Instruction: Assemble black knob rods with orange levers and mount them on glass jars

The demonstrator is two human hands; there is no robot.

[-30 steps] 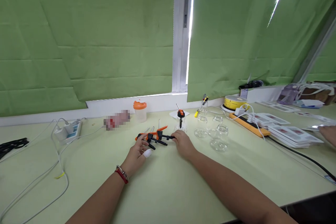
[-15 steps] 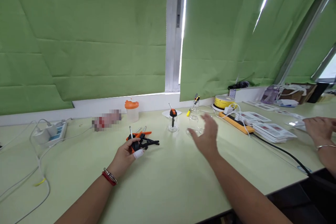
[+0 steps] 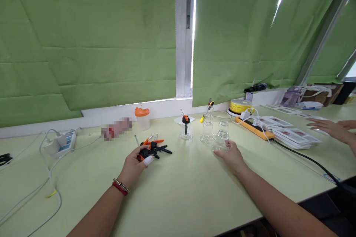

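My left hand [image 3: 137, 164], a white wrap on its thumb, is closed around a black-and-orange bottle top [image 3: 144, 153] with a thin metal spout and a black stem. Beside it on the table lie several similar tops [image 3: 152, 143], partly overlapping. On the right, my right hand [image 3: 232, 155] has its fingers around the lower part of a clear glass jar [image 3: 221, 141], which stands upright. Two more clear jars stand close behind it, one to the left [image 3: 207, 133] and one farther back [image 3: 223, 124]. Between my hands stands a glass jar [image 3: 186, 133] fitted with a black-and-orange top [image 3: 185, 119].
An orange-lidded cup [image 3: 142, 119] stands near the wall. Farther right are a jar holding yellow-handled tools [image 3: 209, 109], a yellow round case [image 3: 239, 106], an orange power strip [image 3: 254, 129] and stacked cards [image 3: 294, 137]. Another person's hand [image 3: 330, 129] rests at the right. Cables [image 3: 50, 177] cross the left side.
My right hand has come down and closed on the near glass jar. My left hand still holds its top, now tilted a little. The other person's hands have moved.
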